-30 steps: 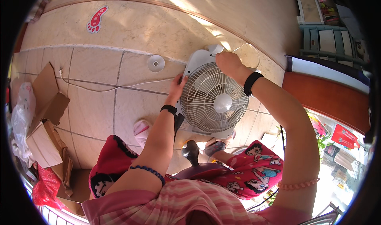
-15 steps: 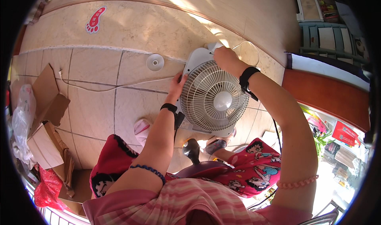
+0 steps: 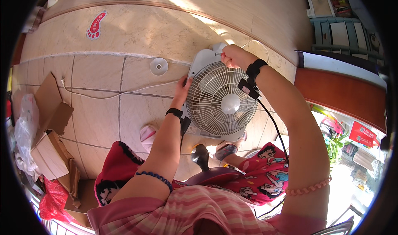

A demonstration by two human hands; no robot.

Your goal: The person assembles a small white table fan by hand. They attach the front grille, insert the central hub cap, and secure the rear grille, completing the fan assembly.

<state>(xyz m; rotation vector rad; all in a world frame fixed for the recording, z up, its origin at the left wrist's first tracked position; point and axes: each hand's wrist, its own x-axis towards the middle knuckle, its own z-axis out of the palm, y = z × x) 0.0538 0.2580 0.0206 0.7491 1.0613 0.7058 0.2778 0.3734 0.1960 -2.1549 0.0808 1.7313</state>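
A white box fan (image 3: 230, 104) with a round grille lies face up on the tiled floor in front of me. My left hand (image 3: 181, 90) holds its left edge, fingers spread along the frame. At the far end of the fan, my right hand (image 3: 233, 57) is closed in a fist beside a small whitish part (image 3: 219, 48) on the corner. A short, thin dark shaft seems to stick out of the fist toward the frame; whatever the fingers grip is mostly hidden. A white round cup-shaped piece (image 3: 158, 66) sits on the floor left of the fan.
A white cord (image 3: 112, 96) runs left over the tiles to its plug. Opened cardboard boxes (image 3: 52, 98) and a clear plastic bag (image 3: 27, 119) stand at the left. Beyond the fan rises a stone step (image 3: 137, 32). A reddish-brown wooden piece (image 3: 340, 98) stands at the right.
My right hand has turned and shifted slightly toward me, baring the whitish corner part more. My left hand stays on the fan's edge. The view has shifted a little.
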